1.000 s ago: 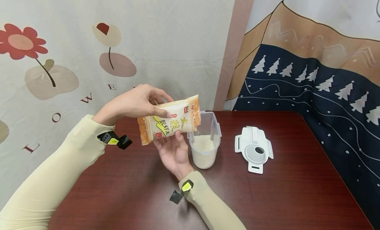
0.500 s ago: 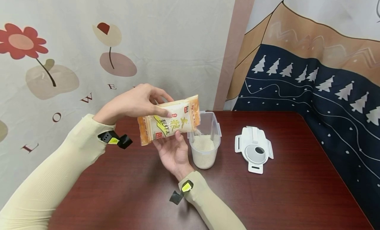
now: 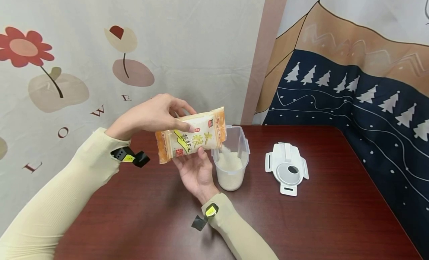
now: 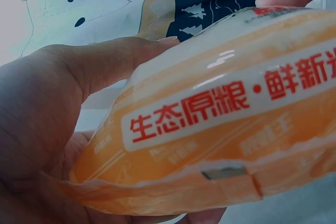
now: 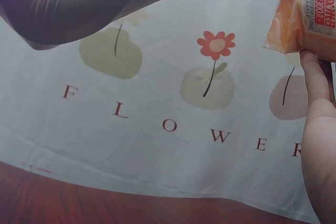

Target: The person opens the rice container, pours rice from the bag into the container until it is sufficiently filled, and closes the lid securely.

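Held tilted in the head view is an orange and white bag of rice, its right end over the rim of a clear plastic container. My left hand grips the bag from above, thumb across its front. From below, my right hand holds it with the thumb at the lower front edge; its fingers are partly hidden behind. White rice streams from the bag's right end onto the rice in the container. In the left wrist view the bag's orange sealed end lies in the left hand.
A white lid with side clips and a dark round window lies on the red-brown table, right of the container. Behind the table hang a flower-print cloth and a dark blue cloth with trees.
Rice now pours more visibly from the bag's right end into the container. Both hands and the bag stay almost where they were.
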Demonstrator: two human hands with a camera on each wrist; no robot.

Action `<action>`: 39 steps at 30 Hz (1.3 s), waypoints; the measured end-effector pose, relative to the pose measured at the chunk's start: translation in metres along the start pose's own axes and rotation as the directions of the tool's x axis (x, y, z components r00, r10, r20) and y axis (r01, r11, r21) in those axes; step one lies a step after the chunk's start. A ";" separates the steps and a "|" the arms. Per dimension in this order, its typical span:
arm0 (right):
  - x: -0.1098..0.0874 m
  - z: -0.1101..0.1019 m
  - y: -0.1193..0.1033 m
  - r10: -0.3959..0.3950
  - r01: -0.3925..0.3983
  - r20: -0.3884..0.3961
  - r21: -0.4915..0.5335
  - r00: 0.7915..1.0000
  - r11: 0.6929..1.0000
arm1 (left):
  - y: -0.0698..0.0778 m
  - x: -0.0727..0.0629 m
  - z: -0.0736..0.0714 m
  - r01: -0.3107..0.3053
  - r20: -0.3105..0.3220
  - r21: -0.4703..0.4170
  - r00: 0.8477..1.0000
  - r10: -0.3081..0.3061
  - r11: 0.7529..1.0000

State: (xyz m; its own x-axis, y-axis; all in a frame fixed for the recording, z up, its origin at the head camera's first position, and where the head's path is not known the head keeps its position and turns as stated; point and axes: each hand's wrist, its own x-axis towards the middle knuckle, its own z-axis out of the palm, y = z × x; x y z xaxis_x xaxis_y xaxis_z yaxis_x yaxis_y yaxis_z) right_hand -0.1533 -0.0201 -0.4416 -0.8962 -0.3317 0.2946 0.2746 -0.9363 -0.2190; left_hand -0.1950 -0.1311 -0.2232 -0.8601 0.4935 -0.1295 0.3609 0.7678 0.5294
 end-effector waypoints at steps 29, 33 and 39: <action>0.000 -0.002 0.004 0.014 -0.014 -0.007 -0.011 1.000 1.000 | 0.000 0.002 -0.002 -0.025 0.011 0.056 1.000 0.025 0.998; 0.000 -0.003 0.004 0.019 -0.019 -0.004 -0.011 1.000 1.000 | 0.001 0.002 -0.002 -0.027 0.012 0.053 1.000 0.026 0.998; -0.001 -0.003 0.004 0.011 -0.011 -0.011 -0.006 1.000 1.000 | 0.002 0.004 -0.001 -0.037 0.013 0.054 0.999 0.037 0.998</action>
State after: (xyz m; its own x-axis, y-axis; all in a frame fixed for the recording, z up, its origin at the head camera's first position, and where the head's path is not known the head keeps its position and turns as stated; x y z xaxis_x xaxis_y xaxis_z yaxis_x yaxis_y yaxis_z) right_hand -0.1526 -0.0236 -0.4455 -0.8969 -0.3409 0.2816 0.2825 -0.9318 -0.2281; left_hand -0.1978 -0.1279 -0.2218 -0.8414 0.5267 -0.1210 0.4116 0.7697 0.4880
